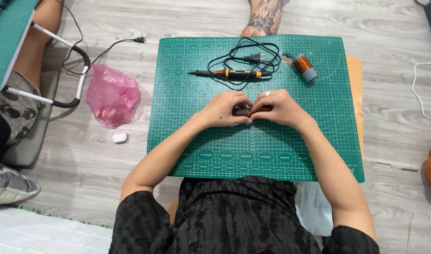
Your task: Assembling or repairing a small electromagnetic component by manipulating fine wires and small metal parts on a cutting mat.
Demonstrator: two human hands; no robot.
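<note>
A green gridded cutting mat [201,141] lies on a low worktop over a grey wood-pattern floor [394,42]. In the mat's middle, the left hand [223,109] and the right hand [280,108] meet, both pinching a small dark cylinder-shaped piece [242,112], mostly hidden by fingers. Behind lies an orange-black soldering iron [229,73].

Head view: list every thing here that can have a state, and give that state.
Black-and-orange soldering iron: lying flat on the green cutting mat, untouched.
Its black cord plug: unplugged, lying on the mat.
Copper wire spool: lying on its side, partly wound.
Pink plastic bag: crumpled on the floor.
Small white earbud case: closed.
Left hand and right hand: pinching one small dark part together.
</note>
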